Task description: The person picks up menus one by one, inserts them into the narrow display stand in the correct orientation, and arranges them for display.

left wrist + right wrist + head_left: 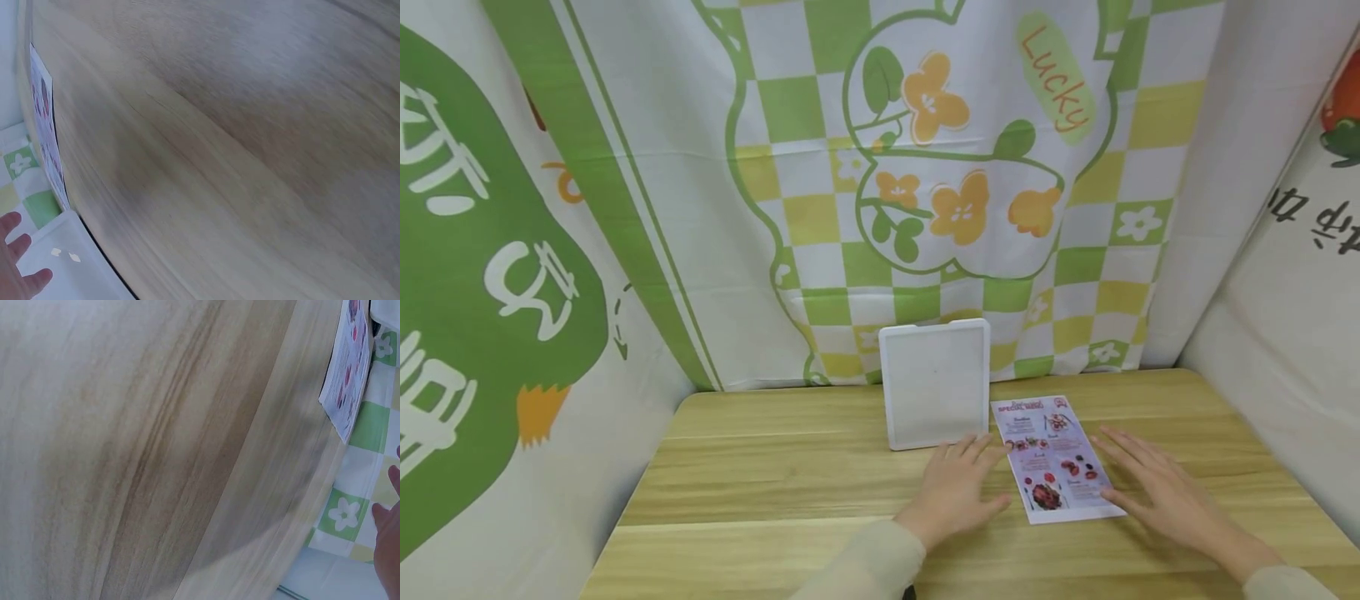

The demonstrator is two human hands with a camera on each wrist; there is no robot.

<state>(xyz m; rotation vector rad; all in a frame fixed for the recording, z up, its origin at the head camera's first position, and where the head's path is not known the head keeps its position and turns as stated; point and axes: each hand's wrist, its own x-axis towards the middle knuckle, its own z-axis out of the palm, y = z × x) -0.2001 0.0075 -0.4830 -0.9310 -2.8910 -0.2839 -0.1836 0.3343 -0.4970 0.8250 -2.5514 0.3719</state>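
Observation:
On the table lies a printed menu sheet (1052,454) with pictures of food and the heading "SPECIAL MENU". My left hand (953,492), fingers spread, is between the sheet's left side and a white rectangular frame (936,383) standing upright behind it. Beyond the sheet's right edge, my right hand (1165,500) is stretched out with its fingers towards the paper. Neither hand grips anything; whether the fingertips touch the paper or the table, I cannot tell. Only fingers of the left hand (15,265) show in the left wrist view, and part of the right hand (389,544) in the right wrist view.
The wood-grain table (760,475) reaches back to a hanging cloth (820,275) with green and yellow checks and flowers. White printed cloths (1285,333) hang at both sides. The frame stands near the table's back edge.

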